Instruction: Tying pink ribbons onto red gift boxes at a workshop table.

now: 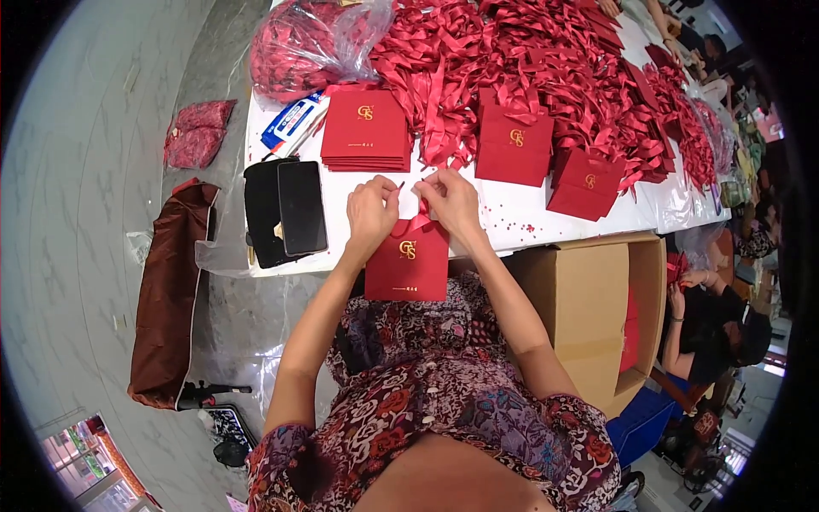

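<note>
Red bag's [406,275] ribbon [420,220] seems pinched in right hand [455,203]; left hand [372,212] curls, grip unclear.

Near red bag [407,266]: gold monogram on the face, line of small gold print below.
Red stack, left [365,132]: same gold monogram on the top piece, small gold print nearer its edge.
Red pile, middle right [514,149]: gold monogram.
Red pile, right [585,188]: gold monogram, finer print too small.
Blue-and-white packet, far left [294,124]: bold printed lettering.

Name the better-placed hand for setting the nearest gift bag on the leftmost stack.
Left hand, probably: it is just in front of the red gift-bag stack; the right hand is farther.
</note>
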A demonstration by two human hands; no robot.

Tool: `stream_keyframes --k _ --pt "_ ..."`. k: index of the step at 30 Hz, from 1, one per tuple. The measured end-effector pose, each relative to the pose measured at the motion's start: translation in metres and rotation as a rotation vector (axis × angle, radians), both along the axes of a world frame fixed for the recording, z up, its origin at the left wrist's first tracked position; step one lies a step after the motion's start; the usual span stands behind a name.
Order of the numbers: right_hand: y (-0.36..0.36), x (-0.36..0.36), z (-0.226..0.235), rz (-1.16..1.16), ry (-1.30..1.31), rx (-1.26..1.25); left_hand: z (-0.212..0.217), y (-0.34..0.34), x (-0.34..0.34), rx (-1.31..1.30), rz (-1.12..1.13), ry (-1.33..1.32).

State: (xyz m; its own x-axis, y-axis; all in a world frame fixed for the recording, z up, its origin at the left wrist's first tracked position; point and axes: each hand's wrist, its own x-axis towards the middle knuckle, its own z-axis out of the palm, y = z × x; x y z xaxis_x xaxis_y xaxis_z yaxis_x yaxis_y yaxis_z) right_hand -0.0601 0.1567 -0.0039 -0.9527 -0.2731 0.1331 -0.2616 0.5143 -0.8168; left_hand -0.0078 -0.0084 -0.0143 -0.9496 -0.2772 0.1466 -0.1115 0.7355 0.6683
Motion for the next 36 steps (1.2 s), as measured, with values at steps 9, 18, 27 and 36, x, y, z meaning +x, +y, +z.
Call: stream_keyframes --k 9,18,27,36 --pt "-0.005 0.002 -0.021 0.132 -0.342 -0.451 0.021 0.013 0.009 0.467 -0.028 -0.077" --pt "-0.003 0.017 -0.002 0.096 -0.030 -0.053 0.009 0.004 0.030 0.270 -0.089 0.146" --pt "0.008 -0.002 0.002 -0.095 -0.048 -0.274 0.011 -0.018 0.078 1.119 -0.131 -0.095" --pt "0.002 -0.019 -0.009 -0.139 -0.231 -0.578 0.007 0.030 0.106 0.960 0.154 -0.156"
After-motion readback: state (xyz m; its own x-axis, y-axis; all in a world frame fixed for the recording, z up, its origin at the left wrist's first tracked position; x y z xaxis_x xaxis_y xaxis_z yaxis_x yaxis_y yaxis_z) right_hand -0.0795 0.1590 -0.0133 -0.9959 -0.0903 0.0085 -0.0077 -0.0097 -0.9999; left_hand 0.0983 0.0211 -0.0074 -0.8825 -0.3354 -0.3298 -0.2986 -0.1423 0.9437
